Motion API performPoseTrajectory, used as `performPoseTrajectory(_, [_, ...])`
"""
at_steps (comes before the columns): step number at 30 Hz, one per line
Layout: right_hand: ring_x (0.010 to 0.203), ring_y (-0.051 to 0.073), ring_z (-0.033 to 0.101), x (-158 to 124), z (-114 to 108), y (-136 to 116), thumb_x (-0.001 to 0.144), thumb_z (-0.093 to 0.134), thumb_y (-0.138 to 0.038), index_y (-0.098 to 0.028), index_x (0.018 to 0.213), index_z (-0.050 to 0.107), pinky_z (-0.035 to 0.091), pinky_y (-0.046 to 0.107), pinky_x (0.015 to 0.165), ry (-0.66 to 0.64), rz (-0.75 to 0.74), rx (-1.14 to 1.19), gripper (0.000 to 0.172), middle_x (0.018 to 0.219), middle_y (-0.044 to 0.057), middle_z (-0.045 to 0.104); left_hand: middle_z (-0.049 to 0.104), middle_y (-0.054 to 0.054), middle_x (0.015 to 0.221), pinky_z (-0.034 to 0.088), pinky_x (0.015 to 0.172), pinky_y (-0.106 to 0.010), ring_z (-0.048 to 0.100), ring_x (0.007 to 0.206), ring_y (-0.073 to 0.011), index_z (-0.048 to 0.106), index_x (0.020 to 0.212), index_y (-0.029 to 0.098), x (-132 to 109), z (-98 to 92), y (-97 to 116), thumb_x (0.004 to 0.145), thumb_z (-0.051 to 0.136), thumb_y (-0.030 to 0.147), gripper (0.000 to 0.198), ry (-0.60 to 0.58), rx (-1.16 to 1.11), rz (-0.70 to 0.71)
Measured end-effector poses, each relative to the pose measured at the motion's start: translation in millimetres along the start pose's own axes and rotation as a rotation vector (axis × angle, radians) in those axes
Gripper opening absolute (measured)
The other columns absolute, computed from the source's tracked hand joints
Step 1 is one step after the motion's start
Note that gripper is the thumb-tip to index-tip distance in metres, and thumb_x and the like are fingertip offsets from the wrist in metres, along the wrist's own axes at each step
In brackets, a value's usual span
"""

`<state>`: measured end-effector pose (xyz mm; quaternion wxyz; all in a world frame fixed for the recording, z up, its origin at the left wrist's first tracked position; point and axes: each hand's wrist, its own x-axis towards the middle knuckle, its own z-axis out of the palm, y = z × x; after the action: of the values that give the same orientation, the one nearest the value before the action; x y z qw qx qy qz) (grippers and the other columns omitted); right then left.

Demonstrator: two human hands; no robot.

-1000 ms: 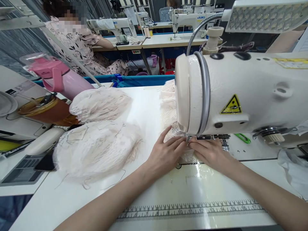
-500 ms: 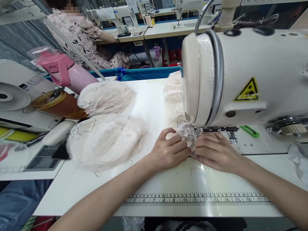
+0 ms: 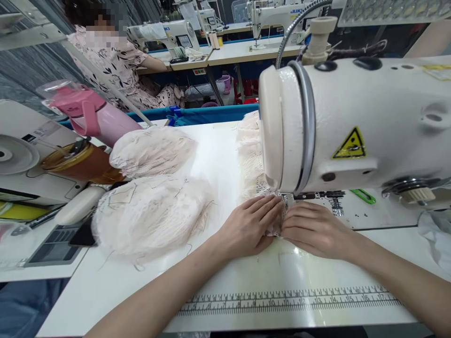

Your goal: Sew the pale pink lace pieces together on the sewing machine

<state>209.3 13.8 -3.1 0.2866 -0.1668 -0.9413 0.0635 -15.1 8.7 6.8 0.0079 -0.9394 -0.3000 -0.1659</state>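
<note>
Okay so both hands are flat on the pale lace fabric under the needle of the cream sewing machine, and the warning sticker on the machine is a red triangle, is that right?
Not quite. The head view shows the warning sticker is a yellow triangle, not red. The rest holds: the left hand and right hand both press the pale lace fabric at the needle of the cream sewing machine.

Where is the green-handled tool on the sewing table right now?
In the head view, the green-handled tool lies on the sewing table at right, under the arm of the sewing machine, beyond and to the right of the right hand.
</note>
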Motion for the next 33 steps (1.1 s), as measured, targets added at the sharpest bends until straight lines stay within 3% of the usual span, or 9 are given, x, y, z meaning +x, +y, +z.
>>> performPoseTrajectory(8, [0.091,0.014,0.059,-0.7,6.2,1.5,0.085,0.053,-0.003,-0.018,0.092,0.059,0.05,0.03,0.082,-0.025,-0.011,-0.026,0.017,0.09,0.0,0.067,0.057,-0.011,0.132,0.045,0.099,-0.039,0.049,0.127,-0.0249,0.05,0.132,0.011,-0.7,-0.9,-3.7,0.084,0.044,0.024,0.05,-0.033,0.045,-0.027])
performPoseTrajectory(23, [0.088,0.014,0.06,-0.1,5.8,-0.7,0.085,0.049,-0.004,-0.018,0.09,0.059,0.051,0.031,0.08,-0.048,0.028,-0.087,0.018,0.086,-0.001,0.066,0.056,-0.008,0.133,0.032,0.11,-0.044,0.048,0.128,-0.0247,0.053,0.13,0.013,2.2,-3.9,-1.6,0.085,0.043,0.026,0.048,-0.037,0.086,-0.038])
performPoseTrajectory(33, [0.089,0.013,0.06,0.0,2.2,0.3,0.091,0.047,-0.015,-0.019,0.089,0.062,0.052,0.03,0.083,-0.009,0.109,-0.083,0.016,0.084,0.001,0.066,0.059,-0.01,0.129,0.023,0.113,-0.048,0.055,0.119,-0.0258,0.054,0.129,0.012,4.9,-3.0,1.5,0.088,0.043,0.027,0.045,-0.012,0.108,-0.065])
